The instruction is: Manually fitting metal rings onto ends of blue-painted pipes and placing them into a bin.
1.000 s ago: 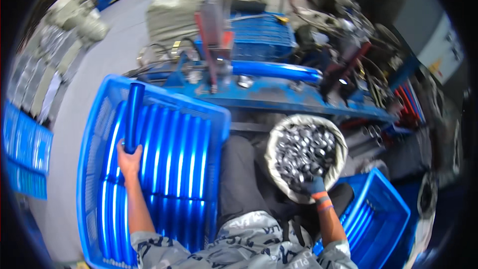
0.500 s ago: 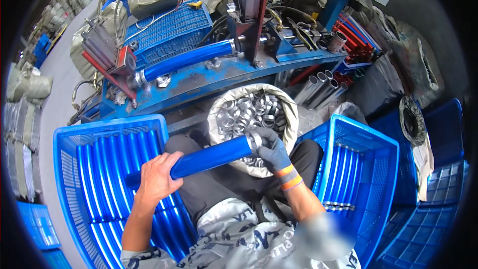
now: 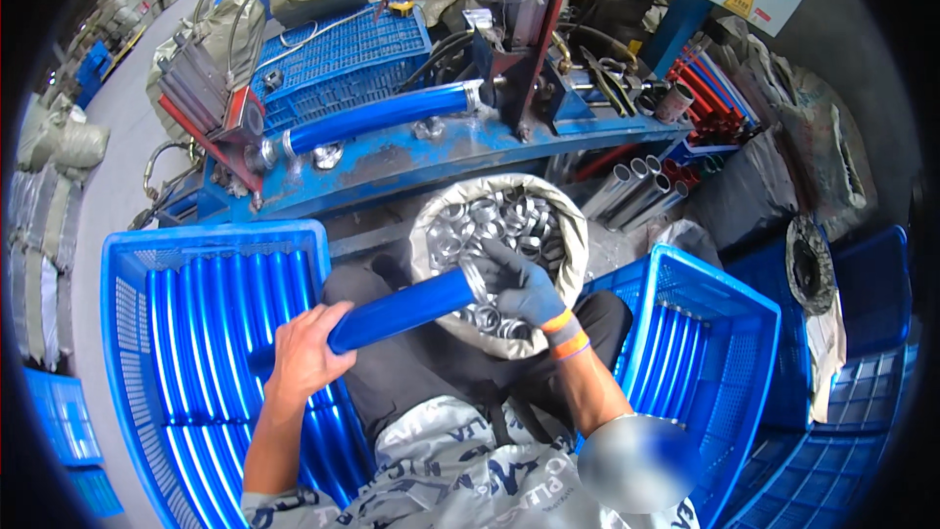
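My bare left hand (image 3: 309, 345) is closed around a shiny blue tube (image 3: 403, 312), held at a slant over my lap. A silver metal ring (image 3: 474, 279) sits at the tube's right end. Beside that ring is my right hand (image 3: 529, 289), in a grey glove with an orange cuff, its fingers stretched out and apart. Whether its fingertips touch the ring I cannot tell. Just beyond, a white sack (image 3: 427, 235) holds many loose metal rings (image 3: 509, 216).
Blue tubes lie in a crate (image 3: 119, 333) at my left, and capped ones in another crate (image 3: 744, 333) at my right. Ahead, a blue machine bench (image 3: 392, 152) carries a clamped blue tube (image 3: 382, 114). Bare metal pipes (image 3: 636, 186) lean under it.
My right hand's fingers have come off the ring end and spread. The held tube's right end has shifted slightly left. The view has turned a little.
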A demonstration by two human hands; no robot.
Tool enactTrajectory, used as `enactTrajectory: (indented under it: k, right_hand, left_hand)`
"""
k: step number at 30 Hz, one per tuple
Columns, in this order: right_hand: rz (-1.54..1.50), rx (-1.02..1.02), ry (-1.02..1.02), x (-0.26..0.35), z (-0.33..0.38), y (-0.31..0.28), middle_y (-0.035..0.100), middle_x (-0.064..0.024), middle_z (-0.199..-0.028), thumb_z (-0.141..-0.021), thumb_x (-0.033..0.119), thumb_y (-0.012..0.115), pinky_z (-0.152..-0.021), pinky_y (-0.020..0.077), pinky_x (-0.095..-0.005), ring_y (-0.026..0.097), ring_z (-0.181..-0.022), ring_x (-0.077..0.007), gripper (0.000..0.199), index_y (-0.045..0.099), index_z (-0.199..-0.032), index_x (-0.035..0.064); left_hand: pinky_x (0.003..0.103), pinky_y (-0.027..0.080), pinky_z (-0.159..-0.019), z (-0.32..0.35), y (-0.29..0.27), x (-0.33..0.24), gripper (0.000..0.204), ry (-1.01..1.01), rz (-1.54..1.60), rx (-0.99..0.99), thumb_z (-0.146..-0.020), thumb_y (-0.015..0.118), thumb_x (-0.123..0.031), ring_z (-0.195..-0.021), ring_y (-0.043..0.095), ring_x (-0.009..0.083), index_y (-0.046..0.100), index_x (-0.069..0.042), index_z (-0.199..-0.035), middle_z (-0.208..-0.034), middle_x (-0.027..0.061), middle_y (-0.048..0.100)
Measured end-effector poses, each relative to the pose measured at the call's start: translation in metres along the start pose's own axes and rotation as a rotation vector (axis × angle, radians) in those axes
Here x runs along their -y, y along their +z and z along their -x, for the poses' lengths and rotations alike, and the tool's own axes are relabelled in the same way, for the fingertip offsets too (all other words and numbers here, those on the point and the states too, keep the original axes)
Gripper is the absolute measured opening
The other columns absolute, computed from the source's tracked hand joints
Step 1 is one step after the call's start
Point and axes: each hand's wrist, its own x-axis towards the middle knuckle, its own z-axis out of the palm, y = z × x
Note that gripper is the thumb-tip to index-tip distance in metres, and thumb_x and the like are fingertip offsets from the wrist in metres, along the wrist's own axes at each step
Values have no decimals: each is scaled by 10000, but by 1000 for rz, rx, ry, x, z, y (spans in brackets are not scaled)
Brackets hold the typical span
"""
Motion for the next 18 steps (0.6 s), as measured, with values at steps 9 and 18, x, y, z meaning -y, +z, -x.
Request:
enactTrajectory:
  k: [9,18]
  right_hand:
    - [1668,-301,-168,-117,-168,-139,731,-147,-1508,-1008,392,800,-1073,594,-586,712,-1304,-462,393,822,-1329,166]
    - [1807,-221,-304,-149,-154,-136,792,-117,-1335,-932,338,842,-962,594,-576,753,-1165,-418,259,831,-1139,183]
  left_hand:
    - [382,615,-1022,10,14,45,913,-255,1094,-515,-878,989,-414,-1151,746,223,599,33,-1572,-1297,135,759]
    - [529,627,-1111,-4,76,38,566,-428,1659,-723,-1090,799,-266,-1339,746,350,626,-68,-1591,-1495,255,734]
